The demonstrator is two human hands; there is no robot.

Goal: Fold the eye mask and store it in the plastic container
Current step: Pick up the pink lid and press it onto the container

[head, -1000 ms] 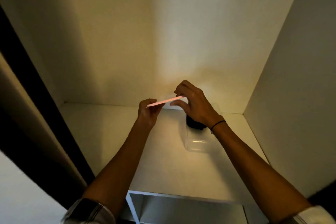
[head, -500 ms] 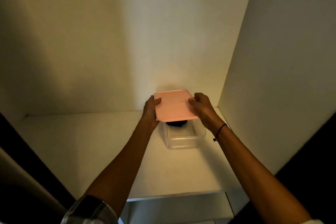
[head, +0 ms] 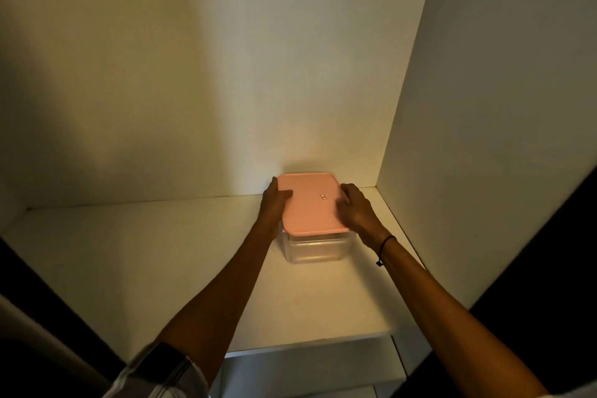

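A clear plastic container [head: 315, 250] stands at the back right of a white shelf. A pink lid [head: 310, 203] lies flat on top of it and covers its opening. My left hand [head: 274, 200] grips the lid's left edge, thumb on top. My right hand [head: 353, 205] holds the lid's right edge, fingers curled over it. The eye mask is hidden under the lid and does not show through the container's front wall.
The white shelf [head: 161, 262] runs left of the container. A back wall [head: 258, 74] and a right side panel [head: 484, 107] close in around it. The shelf's front edge [head: 307, 344] lies near me, with a lower compartment beneath.
The lid went from being held up on edge above the open container, to tilted over it, to lying flat on the container. The dark eye mask inside is now covered.
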